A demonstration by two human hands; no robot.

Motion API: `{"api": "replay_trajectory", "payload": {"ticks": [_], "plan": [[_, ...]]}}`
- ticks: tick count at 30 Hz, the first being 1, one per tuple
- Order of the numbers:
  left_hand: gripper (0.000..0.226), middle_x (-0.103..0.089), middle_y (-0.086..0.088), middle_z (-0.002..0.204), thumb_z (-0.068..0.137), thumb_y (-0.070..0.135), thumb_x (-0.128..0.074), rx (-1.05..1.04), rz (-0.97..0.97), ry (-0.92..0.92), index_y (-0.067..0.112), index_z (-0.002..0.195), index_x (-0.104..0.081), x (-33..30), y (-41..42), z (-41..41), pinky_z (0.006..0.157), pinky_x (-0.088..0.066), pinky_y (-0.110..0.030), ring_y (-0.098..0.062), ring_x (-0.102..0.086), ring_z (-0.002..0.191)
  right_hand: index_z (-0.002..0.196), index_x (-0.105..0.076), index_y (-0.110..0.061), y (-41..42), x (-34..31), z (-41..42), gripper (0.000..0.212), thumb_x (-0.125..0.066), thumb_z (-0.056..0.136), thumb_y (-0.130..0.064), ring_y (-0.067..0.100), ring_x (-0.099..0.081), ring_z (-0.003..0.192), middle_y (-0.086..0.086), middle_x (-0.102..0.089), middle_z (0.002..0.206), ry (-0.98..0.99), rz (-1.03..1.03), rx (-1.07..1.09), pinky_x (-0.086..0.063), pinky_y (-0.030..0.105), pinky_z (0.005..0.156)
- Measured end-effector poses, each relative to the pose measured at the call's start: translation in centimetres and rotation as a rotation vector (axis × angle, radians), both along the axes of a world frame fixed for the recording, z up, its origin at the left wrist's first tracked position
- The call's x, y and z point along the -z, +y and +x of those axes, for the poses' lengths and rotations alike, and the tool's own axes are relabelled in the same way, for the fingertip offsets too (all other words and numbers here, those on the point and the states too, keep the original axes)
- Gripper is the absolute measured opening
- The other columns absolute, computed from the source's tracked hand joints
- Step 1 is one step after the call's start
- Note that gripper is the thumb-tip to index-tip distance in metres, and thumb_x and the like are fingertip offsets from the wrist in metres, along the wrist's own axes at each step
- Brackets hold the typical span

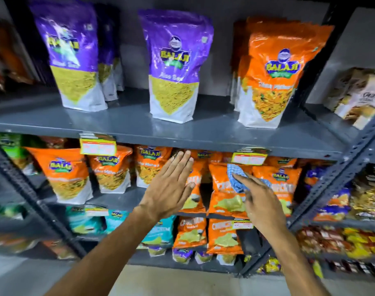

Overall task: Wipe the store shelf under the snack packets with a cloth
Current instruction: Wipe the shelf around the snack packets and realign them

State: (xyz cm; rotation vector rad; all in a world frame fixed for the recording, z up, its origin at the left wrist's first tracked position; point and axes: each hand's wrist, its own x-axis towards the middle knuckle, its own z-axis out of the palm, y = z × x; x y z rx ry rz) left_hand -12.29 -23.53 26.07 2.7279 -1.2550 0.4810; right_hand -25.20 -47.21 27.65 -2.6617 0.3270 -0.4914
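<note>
With the left hand hovering flat-fingered and the right hand clutching the blue checked cloth below the grey shelf, reaching up is risking toppling the middle purple Balaji pouch.

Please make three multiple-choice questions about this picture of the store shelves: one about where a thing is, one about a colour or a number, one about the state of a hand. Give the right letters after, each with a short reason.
1. Where is the blue-and-white checked cloth?
A. Lying on the top shelf
B. In the right hand, in front of the orange packets
C. On the floor

2. How many purple packets stand at the front of the top shelf?
A. Two
B. Four
C. None

3. How is the left hand?
A. Closed round a packet
B. Gripping the shelf edge
C. Open, fingers straight

Answers:
1 B: the right hand holds the cloth before the orange packets of the second shelf.
2 A: one purple packet at left, another purple packet in the middle; an orange packet stands at right.
3 C: its fingers are stretched and hold nothing.
</note>
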Motion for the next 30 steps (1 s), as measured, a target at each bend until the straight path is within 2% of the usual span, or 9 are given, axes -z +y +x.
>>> {"api": "replay_trajectory", "payload": {"ticks": [2, 6, 11, 18, 21, 23, 25, 28, 30], "plan": [[0.067, -0.009, -0.014, 0.171, 0.109, 0.045, -0.019, -0.019, 0.020, 0.029, 0.003, 0.161, -0.018, 1.5, 3.6, 0.4, 0.129, -0.013, -0.047, -0.027, -0.001, 0.160, 0.140, -0.053, -0.043, 4.0, 0.7, 1.1, 0.061, -0.049, 0.094, -0.003, 0.028, -0.066, 0.103, -0.008, -0.045, 0.153, 0.014, 0.012, 0.005, -0.053, 0.040, 0.070], [0.070, -0.013, -0.013, 0.171, 0.107, 0.049, -0.012, -0.072, 0.073, 0.108, 0.006, 0.161, -0.020, 4.5, 11.6, 2.3, 0.130, -0.011, -0.047, -0.027, -0.007, 0.159, 0.142, -0.051, -0.044, 12.5, 3.1, 4.2, 0.064, -0.049, 0.094, -0.002, 0.020, -0.058, 0.124, -0.010, -0.042, 0.155, 0.044, 0.051, -0.068, -0.055, 0.039, 0.083], [0.080, 0.009, -0.008, 0.171, 0.098, 0.056, 0.009, -0.166, 0.117, 0.253, 0.010, 0.163, 0.002, 9.0, 18.5, 5.3, 0.130, 0.001, -0.044, -0.025, 0.009, 0.159, 0.142, -0.051, -0.042, 20.8, 7.0, 9.1, 0.068, -0.052, 0.089, 0.000, 0.016, -0.054, 0.129, -0.009, -0.045, 0.154, 0.100, 0.069, -0.146, -0.053, 0.036, 0.093], [0.087, 0.007, -0.009, 0.172, 0.089, 0.057, 0.019, -0.267, 0.187, 0.355, 0.011, 0.162, 0.007, 15.7, 23.2, 9.1, 0.129, 0.004, -0.049, -0.026, 0.008, 0.159, 0.143, -0.051, -0.038, 25.6, 14.7, 17.1, 0.067, -0.051, 0.088, -0.001, 0.017, -0.051, 0.133, -0.007, -0.046, 0.153, 0.246, 0.025, -0.237, -0.044, 0.032, 0.106], [0.095, 0.010, -0.007, 0.171, 0.082, 0.063, 0.028, -0.283, 0.216, 0.420, 0.014, 0.162, 0.009, 19.6, 23.6, 11.0, 0.127, 0.012, -0.048, -0.025, 0.012, 0.158, 0.146, -0.047, -0.036, 26.4, 18.4, 20.9, 0.066, -0.052, 0.088, -0.006, 0.020, -0.042, 0.141, -0.005, -0.040, 0.157, 0.312, -0.029, -0.240, -0.039, 0.042, 0.112], [0.093, 0.006, -0.007, 0.172, 0.085, 0.060, 0.023, -0.295, 0.251, 0.436, 0.014, 0.163, 0.004, 21.8, 23.4, 12.2, 0.127, 0.011, -0.049, -0.026, 0.009, 0.159, 0.149, -0.039, -0.041, 26.7, 20.7, 22.9, 0.056, -0.050, 0.096, -0.023, 0.022, -0.026, 0.149, -0.006, -0.031, 0.161, 0.379, -0.125, -0.217, -0.022, 0.059, 0.117], [0.088, -0.001, -0.008, 0.172, 0.090, 0.057, 0.014, -0.299, 0.286, 0.450, 0.013, 0.163, -0.003, 23.7, 23.1, 12.9, 0.128, 0.003, -0.052, -0.029, 0.002, 0.159, 0.149, -0.037, -0.041, 26.9, 22.9, 24.0, 0.048, -0.036, 0.102, -0.046, 0.026, -0.020, 0.151, -0.001, -0.029, 0.162, 0.402, -0.184, -0.166, -0.006, 0.068, 0.115], [0.075, -0.026, -0.012, 0.168, 0.101, 0.053, -0.010, -0.298, 0.235, 0.403, 0.010, 0.160, -0.029, 25.8, 22.7, 13.0, 0.125, -0.022, -0.059, -0.033, -0.023, 0.156, 0.151, -0.037, -0.036, 27.6, 25.2, 24.2, 0.062, -0.017, 0.098, -0.061, 0.032, -0.021, 0.151, 0.007, -0.032, 0.161, 0.403, -0.260, -0.143, 0.002, 0.066, 0.115], [0.070, -0.031, -0.014, 0.166, 0.103, 0.050, -0.019, -0.314, 0.209, 0.389, 0.009, 0.158, -0.035, 26.9, 22.4, 12.9, 0.121, -0.028, -0.062, -0.035, -0.029, 0.154, 0.151, -0.039, -0.034, 27.8, 26.3, 24.0, 0.066, -0.016, 0.097, -0.065, 0.035, -0.023, 0.150, 0.009, -0.035, 0.160, 0.407, -0.289, -0.155, 0.001, 0.065, 0.116]]}}
